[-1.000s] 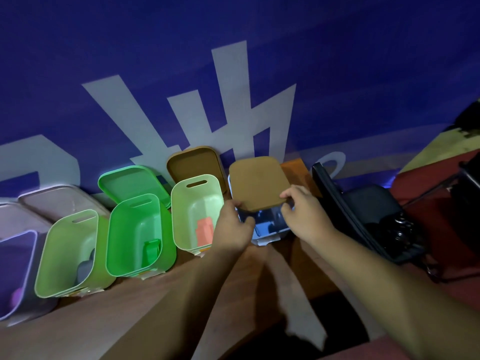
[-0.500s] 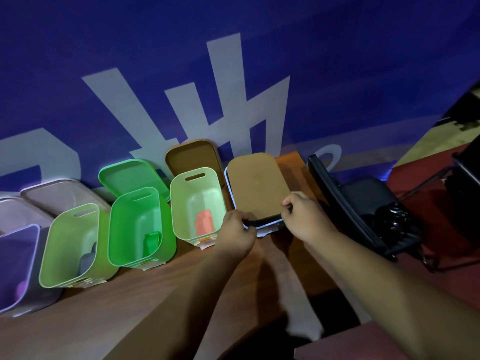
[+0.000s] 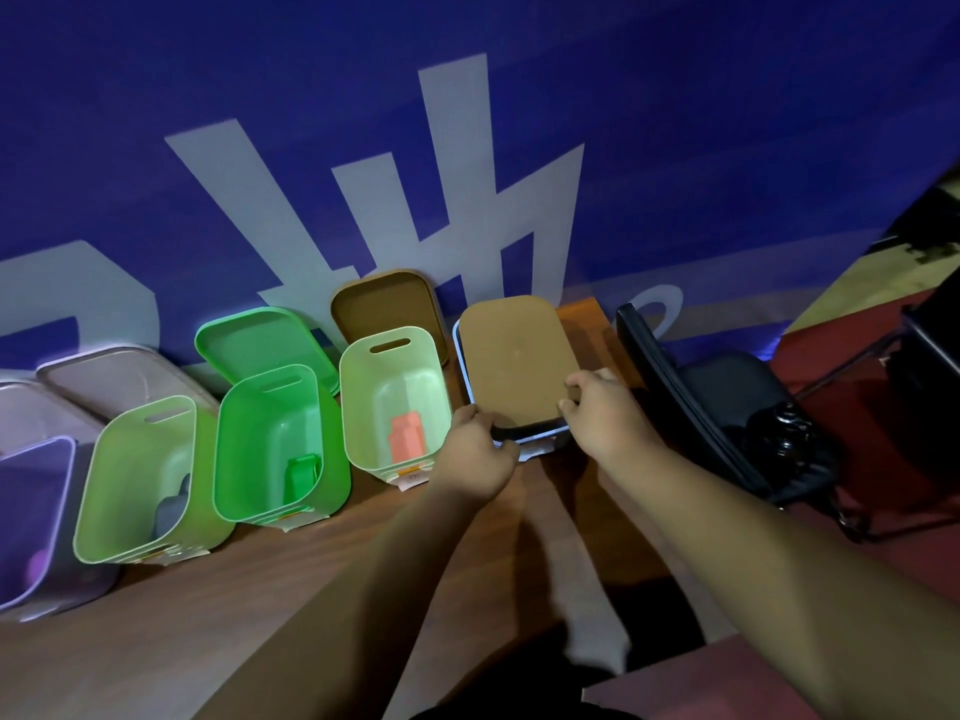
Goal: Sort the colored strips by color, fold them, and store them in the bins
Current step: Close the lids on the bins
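Because a lid [image 3: 514,363] covers it, blue bin [image 3: 537,438]: only the pale rim and a dark gap at its near edge show; the contents are hidden.
Lid: brown, lying on the blue bin, its near edge not quite down.
Left hand [image 3: 475,452]: at the blue bin's near left corner, fingers [image 3: 485,419] curled round the rim there; the fingertips are hidden.
Right hand [image 3: 605,415]: at the blue bin's near right corner, fingers [image 3: 570,405] clenched on the lid's near edge.
Pale bin [image 3: 363,407]: just left of the blue bin, open, with a folded orange strip [image 3: 408,439] inside.
Green bin [image 3: 244,439]: second to the left of the blue bin, holding a folded green strip [image 3: 301,475].
Light bin [image 3: 124,475]: third to the left of the blue bin; something grey sits low inside, too dim to name.
Purple bin [image 3: 36,501]: farthest left of the blue bin, cut off by the frame; a purple shape inside is unclear.
Spare lids [image 3: 384,309]: brown, green and grey, left of the blue bin, leaning on the banner [image 3: 675,148], partly hidden by the open bins.
Worktop [image 3: 260,615]: wooden, under the blue bin and its neighbours.
Black case [image 3: 727,402]: right of the blue bin, its detail lost in the dark.
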A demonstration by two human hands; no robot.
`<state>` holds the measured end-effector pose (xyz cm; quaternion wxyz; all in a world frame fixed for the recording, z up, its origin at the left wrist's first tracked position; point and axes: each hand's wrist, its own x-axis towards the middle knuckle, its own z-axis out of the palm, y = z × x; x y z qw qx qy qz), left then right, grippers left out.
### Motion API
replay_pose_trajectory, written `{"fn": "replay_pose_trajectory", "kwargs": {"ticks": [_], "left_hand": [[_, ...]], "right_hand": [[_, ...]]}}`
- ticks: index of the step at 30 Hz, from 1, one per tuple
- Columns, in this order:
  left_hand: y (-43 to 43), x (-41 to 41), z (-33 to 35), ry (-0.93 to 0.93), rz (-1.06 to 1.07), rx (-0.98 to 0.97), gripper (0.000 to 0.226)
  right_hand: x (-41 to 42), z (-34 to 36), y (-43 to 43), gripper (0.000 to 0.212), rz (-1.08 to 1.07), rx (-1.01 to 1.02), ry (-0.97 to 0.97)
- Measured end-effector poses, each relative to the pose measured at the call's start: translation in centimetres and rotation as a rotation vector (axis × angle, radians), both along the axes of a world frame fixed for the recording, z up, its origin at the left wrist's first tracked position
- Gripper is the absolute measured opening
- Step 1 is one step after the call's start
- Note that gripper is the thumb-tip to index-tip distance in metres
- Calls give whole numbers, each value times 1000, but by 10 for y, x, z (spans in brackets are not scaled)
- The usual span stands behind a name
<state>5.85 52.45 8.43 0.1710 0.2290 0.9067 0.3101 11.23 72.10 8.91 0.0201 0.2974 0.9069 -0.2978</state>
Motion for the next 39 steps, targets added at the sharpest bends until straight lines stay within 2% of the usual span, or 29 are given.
{"fn": "replay_pose_trajectory", "kwargs": {"ticks": [4,9,11,14,18,23,29,34,39], "left_hand": [[2,-3,4,0,-1,2,32],[1,5,2,-34,-45,-70,63],[2,6,-4,-19,-15,-91,67],[1,3,-5,-30,53,7,52],[1,-10,5,-43,106,10,32],[1,-34,1,-93,126,-33,46],[13,-32,-1,-22,120,-9,28],[17,-24,-6,-4,109,6,32],[14,-24,-2,-36,165,66,30]], "right_hand": [[-6,-5,3,38,-32,35,-16],[-19,-15,9,37,-106,46,-122],[-22,-18,11,35,-98,43,-144],[-25,-21,12,38,-123,14,-123],[-28,-24,16,45,-106,17,-101],[-32,-29,23,45,-43,78,-158],[-26,-35,29,45,36,98,-148],[-25,-37,31,38,50,97,-105],[-23,-40,33,41,55,66,-77]]}}
